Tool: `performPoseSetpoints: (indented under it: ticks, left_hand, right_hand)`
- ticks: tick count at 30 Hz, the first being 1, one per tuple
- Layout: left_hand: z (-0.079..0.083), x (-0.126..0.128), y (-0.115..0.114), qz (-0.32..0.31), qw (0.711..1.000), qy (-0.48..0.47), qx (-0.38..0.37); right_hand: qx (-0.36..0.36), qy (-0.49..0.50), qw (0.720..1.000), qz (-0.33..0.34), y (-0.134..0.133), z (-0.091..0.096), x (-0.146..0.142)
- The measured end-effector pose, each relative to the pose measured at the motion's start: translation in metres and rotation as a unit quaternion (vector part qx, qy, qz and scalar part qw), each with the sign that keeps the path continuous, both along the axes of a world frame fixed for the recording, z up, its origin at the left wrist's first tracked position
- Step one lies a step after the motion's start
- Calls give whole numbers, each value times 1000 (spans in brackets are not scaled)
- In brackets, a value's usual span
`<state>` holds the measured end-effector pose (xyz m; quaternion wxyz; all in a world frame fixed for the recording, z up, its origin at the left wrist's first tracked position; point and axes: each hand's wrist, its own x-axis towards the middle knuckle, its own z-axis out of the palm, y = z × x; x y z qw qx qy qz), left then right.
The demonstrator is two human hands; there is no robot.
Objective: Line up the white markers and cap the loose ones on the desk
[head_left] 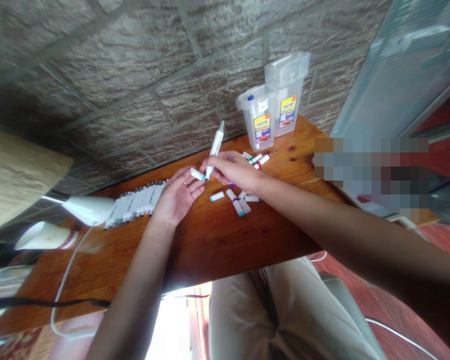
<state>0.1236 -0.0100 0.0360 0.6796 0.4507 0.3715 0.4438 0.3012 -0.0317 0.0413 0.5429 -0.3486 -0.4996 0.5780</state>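
Note:
My right hand (230,170) pinches a white marker (215,146) that points up and away, its lower tip near my left fingers. My left hand (178,195) holds a white cap with a teal end (197,174) between thumb and fingertips, right beside the marker's tip. Both hands hover over a wooden table (217,235). Loose caps (238,202) lie on the wood just under my right wrist. More loose caps (258,160) lie beyond my right hand. A row of capped markers (138,202) lies to the left of my left hand.
Two clear plastic marker boxes (273,112) stand at the table's far edge against a stone wall. A white device with a cord (88,209) lies at the left, beside the marker row. My legs (281,310) show below the table's near edge.

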Motion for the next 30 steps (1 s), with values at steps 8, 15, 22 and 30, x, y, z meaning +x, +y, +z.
performPoseSetpoints:
  ticks: [8,15,22,30]
  left_hand:
    - [-1,0,1,-9,1000,-1,-3]
    - [-2,0,2,-9,1000,5,-10]
    - [-1,-1,3,0,1000,23,-5]
    - [-1,-1,2,-8,1000,13,-4]
  right_hand:
    - [-1,9,1000,-5,-1,4,1]
    - [-11,29,999,-10,-1,5,0]
    - [-1,29,999,-13,-1,5,1]
    - [4,20,1000,-15,0,4,1]
